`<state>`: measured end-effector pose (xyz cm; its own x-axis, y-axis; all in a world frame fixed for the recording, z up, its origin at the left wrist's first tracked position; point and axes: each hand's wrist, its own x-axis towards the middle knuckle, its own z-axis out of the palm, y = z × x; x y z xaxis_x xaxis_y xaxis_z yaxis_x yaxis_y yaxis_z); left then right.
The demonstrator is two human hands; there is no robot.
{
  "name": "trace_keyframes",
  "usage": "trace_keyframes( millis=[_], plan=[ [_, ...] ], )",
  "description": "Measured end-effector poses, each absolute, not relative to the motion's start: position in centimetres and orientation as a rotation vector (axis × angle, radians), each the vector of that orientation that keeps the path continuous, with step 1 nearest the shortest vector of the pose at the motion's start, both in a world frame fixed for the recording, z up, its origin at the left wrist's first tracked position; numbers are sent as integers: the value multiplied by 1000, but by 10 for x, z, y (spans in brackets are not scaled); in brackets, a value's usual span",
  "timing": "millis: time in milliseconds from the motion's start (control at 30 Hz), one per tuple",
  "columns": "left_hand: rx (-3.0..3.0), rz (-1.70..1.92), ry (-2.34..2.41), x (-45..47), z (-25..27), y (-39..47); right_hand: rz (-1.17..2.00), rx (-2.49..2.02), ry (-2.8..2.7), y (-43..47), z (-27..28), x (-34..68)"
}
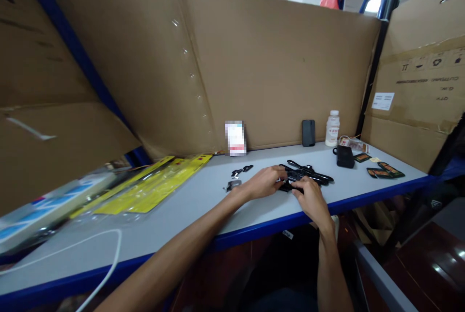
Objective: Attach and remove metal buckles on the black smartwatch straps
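A cluster of slim black parts [319, 177] is laid on the grey tabletop [198, 193], near its front edge, presumably so that it can be worked by both hands at once. It is met on its left by the left hand [268, 181] and in front by the right hand [310, 198]; the fingers of both are curled and partly closed, though at this blur it cannot be told whether a piece is pinched. Left of the cluster, small black pieces [248, 168] are set apart, probably for easy reach. Behind it, a black phone [308, 132] is leaned upright against cardboard [254, 70]. Well left of it, yellow-backed packets [156, 191] are laid, seemingly out of the way.
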<state>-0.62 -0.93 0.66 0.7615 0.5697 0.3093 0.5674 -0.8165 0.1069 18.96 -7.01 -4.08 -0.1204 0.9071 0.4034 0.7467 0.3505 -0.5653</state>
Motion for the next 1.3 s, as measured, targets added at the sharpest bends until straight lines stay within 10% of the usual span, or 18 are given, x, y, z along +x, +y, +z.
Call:
trace_keyframes(
  millis=[900, 1300],
  plan=[
    [3104, 582, 651, -2, -1, -6, 219, -1324, -1983, -66, -43, 196],
    [3007, 1307, 973, -23, 11, 7, 342, -1499, -1905, -97, -30, 184]
  ],
)
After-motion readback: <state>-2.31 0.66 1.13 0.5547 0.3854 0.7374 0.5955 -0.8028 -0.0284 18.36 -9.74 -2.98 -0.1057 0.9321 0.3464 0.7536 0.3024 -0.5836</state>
